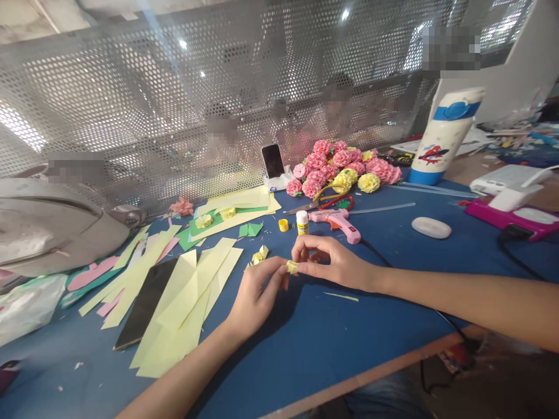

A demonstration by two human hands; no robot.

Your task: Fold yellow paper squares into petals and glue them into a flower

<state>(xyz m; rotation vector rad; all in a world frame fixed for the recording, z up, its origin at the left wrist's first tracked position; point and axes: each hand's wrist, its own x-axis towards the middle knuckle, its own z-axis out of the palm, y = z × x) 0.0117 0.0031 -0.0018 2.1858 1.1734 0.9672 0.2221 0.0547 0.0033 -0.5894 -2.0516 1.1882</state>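
Observation:
A small folded yellow paper piece (292, 267) is pinched between the fingertips of my left hand (257, 294) and my right hand (334, 265), above the blue table (305, 343). Just behind my left hand lie more folded yellow pieces (260, 254). An uncapped glue stick (302, 223) stands behind my right hand, its yellow cap (283, 225) beside it. Beyond them is a pink glue gun (338, 221). Long pale yellow paper strips (183, 320) spread to the left of my left hand. A thin yellow scrap (340, 297) lies in front of my right hand.
Pink and yellow paper flowers (332, 166) are heaped at the back, near scissors (310, 206) and an upright phone (273, 161). A bottle (448, 137), a white oval object (431, 227) and a magenta power strip (502, 215) stand right. A dark phone (146, 302) and bag (56, 218) lie left.

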